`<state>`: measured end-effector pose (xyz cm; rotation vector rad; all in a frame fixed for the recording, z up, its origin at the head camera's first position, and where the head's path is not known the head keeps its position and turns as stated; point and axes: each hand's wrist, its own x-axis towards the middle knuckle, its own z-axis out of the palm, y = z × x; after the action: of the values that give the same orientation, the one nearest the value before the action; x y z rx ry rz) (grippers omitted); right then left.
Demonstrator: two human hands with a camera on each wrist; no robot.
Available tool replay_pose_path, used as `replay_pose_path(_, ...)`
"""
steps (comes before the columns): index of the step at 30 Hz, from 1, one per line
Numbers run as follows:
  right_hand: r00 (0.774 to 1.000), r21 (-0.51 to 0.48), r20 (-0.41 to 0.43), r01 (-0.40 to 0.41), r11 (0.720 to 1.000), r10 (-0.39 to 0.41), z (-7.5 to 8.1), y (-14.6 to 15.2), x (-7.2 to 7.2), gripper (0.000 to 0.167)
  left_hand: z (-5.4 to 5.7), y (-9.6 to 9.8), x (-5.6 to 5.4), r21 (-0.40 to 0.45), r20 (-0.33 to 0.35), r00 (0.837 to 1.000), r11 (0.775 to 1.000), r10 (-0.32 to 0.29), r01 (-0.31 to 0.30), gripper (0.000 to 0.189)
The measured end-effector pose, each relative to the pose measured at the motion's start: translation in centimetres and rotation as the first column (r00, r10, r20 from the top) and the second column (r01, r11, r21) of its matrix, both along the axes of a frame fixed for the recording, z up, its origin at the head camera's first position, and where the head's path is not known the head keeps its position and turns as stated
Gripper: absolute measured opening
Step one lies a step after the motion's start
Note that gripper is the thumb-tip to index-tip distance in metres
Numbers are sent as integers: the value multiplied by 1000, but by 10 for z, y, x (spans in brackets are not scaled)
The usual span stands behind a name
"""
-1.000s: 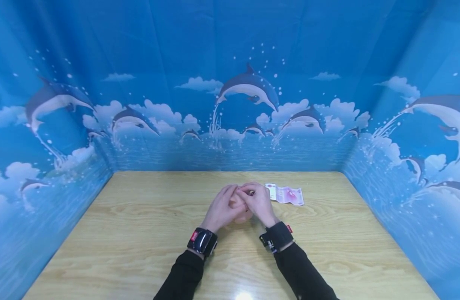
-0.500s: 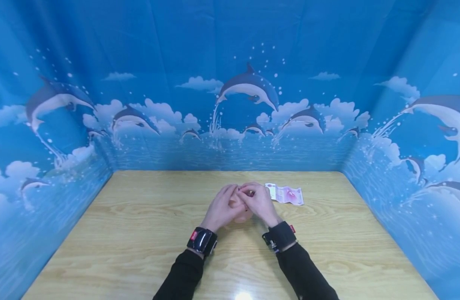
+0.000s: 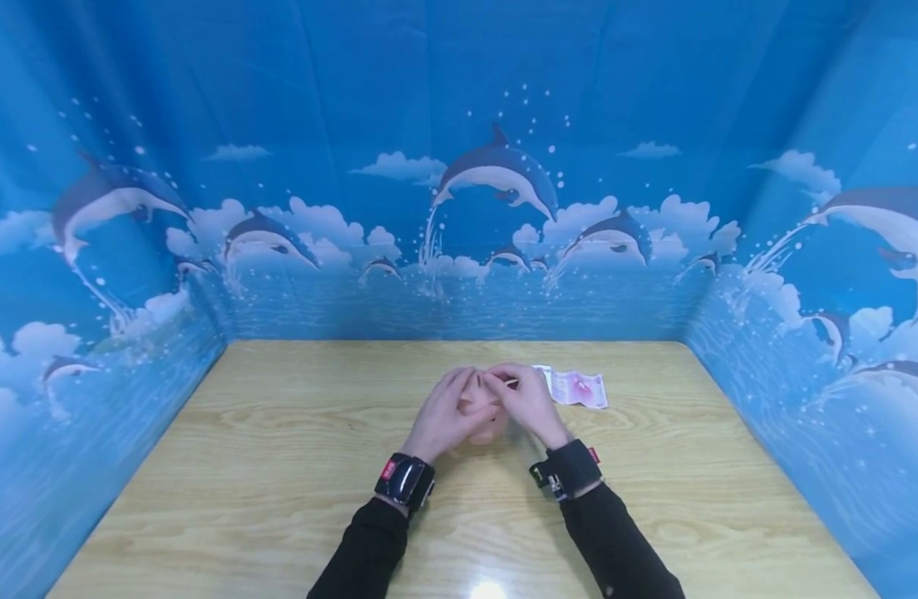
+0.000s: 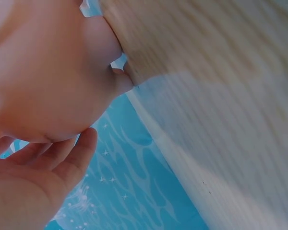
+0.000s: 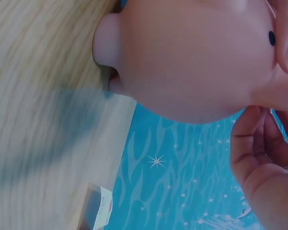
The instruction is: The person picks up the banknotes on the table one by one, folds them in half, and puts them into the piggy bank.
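A pink piggy bank (image 3: pixel 489 428) stands on the wooden table between my two hands. Its round body and stubby feet fill much of both wrist views, and a black eye (image 5: pixel 272 38) shows in the right one. My left hand (image 3: pixel 440 420) grips it from the left, with the thumb across its near side and the fingers round behind. At its top right, my right hand (image 3: pixel 530 406) has thumb and forefinger brought together, and its other fingers (image 5: pixel 245 139) touch beside the ear (image 5: pixel 278 91). Whatever lies between the right fingertips is too small to make out.
A creased pinkish banknote (image 3: pixel 579 388) lies on the table (image 3: pixel 279 457) just right of my right hand. Blue curtains (image 3: pixel 354 299) with dolphins border the table at the back and both sides.
My right hand has shifted slightly right, and its fingertips have drawn a little away from the left hand's fingertips. The left hand and piggy bank stay in place.
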<state>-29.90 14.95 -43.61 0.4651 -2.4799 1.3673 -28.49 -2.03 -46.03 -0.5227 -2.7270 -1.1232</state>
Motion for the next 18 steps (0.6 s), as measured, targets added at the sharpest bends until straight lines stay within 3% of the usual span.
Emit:
replay_pose_path(11, 1000, 58, -3, 19, 998, -19, 0, 20, 2, 17, 1, 2, 0, 10, 15, 1000, 1000, -2, 2, 88)
replay_pose_path(18, 999, 139, -25, 34, 990, -31, -9, 39, 3, 16, 2, 2, 1, 21, 36, 999, 1000, 5, -6, 90)
